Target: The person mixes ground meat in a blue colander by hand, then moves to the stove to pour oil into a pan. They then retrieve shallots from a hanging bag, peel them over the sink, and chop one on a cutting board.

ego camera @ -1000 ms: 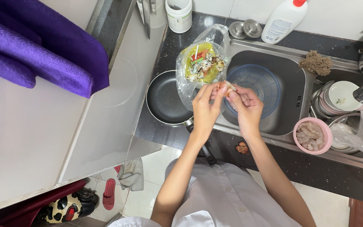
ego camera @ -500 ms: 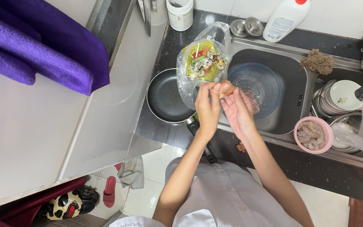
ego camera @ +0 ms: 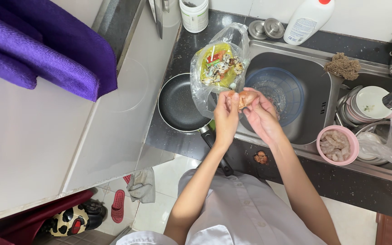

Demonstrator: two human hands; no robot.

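Our left hand (ego camera: 227, 113) and right hand (ego camera: 262, 115) pinch an orange shrimp piece (ego camera: 245, 97) above the steel sink's (ego camera: 316, 77) front edge, between the clear plastic scrap bag (ego camera: 218, 68) and blue plastic colander (ego camera: 280, 88), on the black stone desk (ego camera: 178, 140).

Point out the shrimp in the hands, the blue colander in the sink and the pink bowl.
shrimp (ego camera: 245, 96), head view, on its orange shell between both hands.
blue colander (ego camera: 291, 86), head view, on its right rim.
pink bowl (ego camera: 353, 146), head view, on its right rim.
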